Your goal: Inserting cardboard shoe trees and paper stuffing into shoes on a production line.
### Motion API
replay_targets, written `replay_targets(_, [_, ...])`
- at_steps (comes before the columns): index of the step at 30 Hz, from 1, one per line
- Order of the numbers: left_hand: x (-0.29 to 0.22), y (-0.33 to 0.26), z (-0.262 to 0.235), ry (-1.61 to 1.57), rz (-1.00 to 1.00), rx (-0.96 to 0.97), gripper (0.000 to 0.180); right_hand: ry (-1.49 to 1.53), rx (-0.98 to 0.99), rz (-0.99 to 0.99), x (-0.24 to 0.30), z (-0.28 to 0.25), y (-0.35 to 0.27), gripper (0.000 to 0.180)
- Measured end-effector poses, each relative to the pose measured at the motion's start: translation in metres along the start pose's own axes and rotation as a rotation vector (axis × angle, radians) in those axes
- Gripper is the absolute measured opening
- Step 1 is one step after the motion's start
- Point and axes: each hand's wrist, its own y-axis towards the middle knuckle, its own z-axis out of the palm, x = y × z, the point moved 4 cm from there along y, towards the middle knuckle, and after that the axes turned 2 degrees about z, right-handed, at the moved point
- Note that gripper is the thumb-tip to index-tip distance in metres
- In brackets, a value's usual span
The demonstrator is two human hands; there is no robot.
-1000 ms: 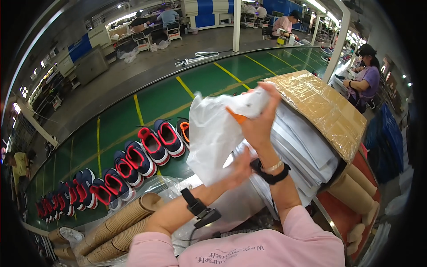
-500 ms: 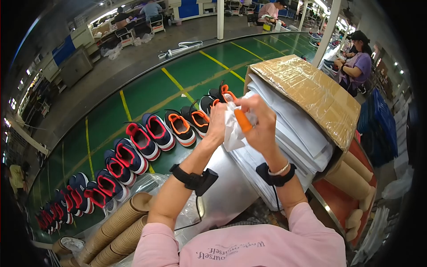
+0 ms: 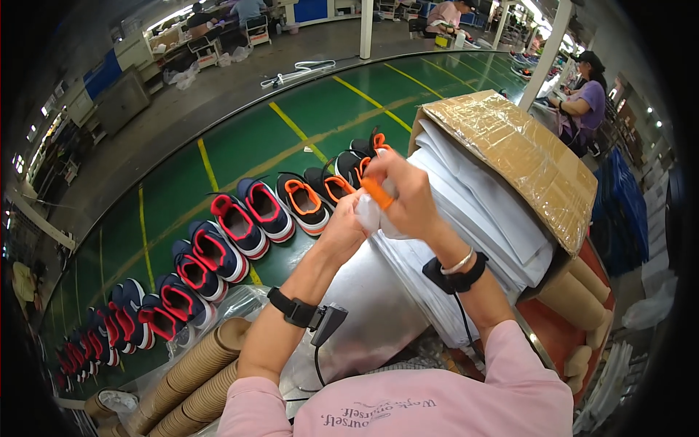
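Note:
A crumpled piece of white tissue paper (image 3: 368,213) is bunched between my hands, above the edge of the conveyor. My left hand (image 3: 345,224) closes round its left side. Pressed on it from the right, my right hand (image 3: 405,195) has bent fingers and an orange finger cover (image 3: 377,194). Just beyond my hands stand black shoes with orange linings (image 3: 303,202); the farthest ones are partly hidden by my right hand. Below and right of my hands lies a stack of white paper sheets (image 3: 484,211), spilling from an open cardboard box (image 3: 513,142).
Navy shoes with red linings (image 3: 237,224) continue the row down the green conveyor (image 3: 240,160) to the left. Nested brown paper shoe forms (image 3: 182,379) lie at lower left, more (image 3: 575,295) on a red surface at right. A co-worker in purple (image 3: 582,105) sits at far right.
The tissue paper is squeezed into a smaller bunch, where before it hung loose and spread. My hands have come lower and closer together, the right one shifting left over the paper.

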Motion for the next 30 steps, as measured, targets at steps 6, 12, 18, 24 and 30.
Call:
replay_targets(6, [-0.003, 0.021, -0.002, 0.328, 0.075, -0.16, 0.027, 0.475, -0.059, 0.597, -0.085, 0.012, -0.008, 0.033])
replay_targets(12, [-0.037, 0.038, -0.022, -0.254, 0.252, -0.151, 0.03, -0.106, 0.114, 0.414, -0.053, 0.005, -0.005, 0.056])
replay_targets(18, [-0.036, 0.052, -0.026, 0.194, 0.172, -0.085, 0.023, 0.11, 0.119, 0.492, -0.073, 0.012, -0.004, 0.047])
replay_targets(24, [-0.08, 0.108, -0.11, 1.353, 0.195, -0.308, 0.015, -0.378, 0.189, 0.587, -0.097, -0.003, 0.006, 0.047])
replay_targets(30, [-0.027, 0.159, -0.111, 1.925, 0.251, -0.161, 0.05, -0.74, 0.584, 0.589, -0.117, 0.032, 0.01, 0.039])
